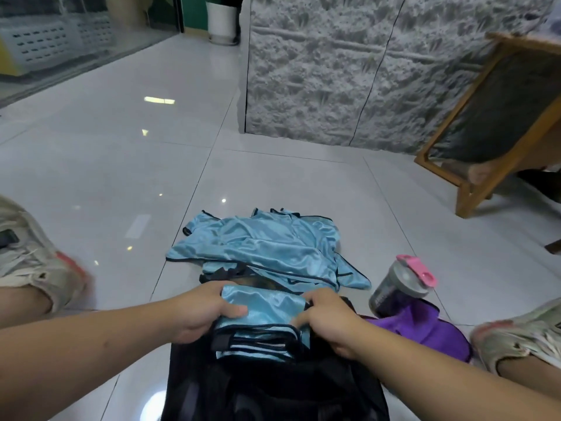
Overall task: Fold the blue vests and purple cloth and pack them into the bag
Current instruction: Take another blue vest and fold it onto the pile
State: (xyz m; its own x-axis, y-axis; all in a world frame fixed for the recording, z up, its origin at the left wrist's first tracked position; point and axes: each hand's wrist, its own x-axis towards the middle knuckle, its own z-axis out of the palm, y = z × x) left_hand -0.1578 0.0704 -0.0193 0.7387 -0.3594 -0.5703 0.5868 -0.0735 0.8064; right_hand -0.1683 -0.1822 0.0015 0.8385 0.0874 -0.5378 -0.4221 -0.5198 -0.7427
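So we've got a glossy white tiled floor [273, 177] here. Lying right on it: a loose heap of shiny light-blue vests with dark trim [267, 247], a black mesh bag [273, 387] nearest us, a crumpled purple cloth [425, 326] just right of the bag, and a grey shaker bottle with a pink lid [400, 284] tipped over against that cloth.

Folded blue vest [261, 305] at the mouth of the black mesh bag [273, 387], unfolded blue vests [261, 244] heaped on the floor beyond, purple cloth [425, 326] crumpled at right
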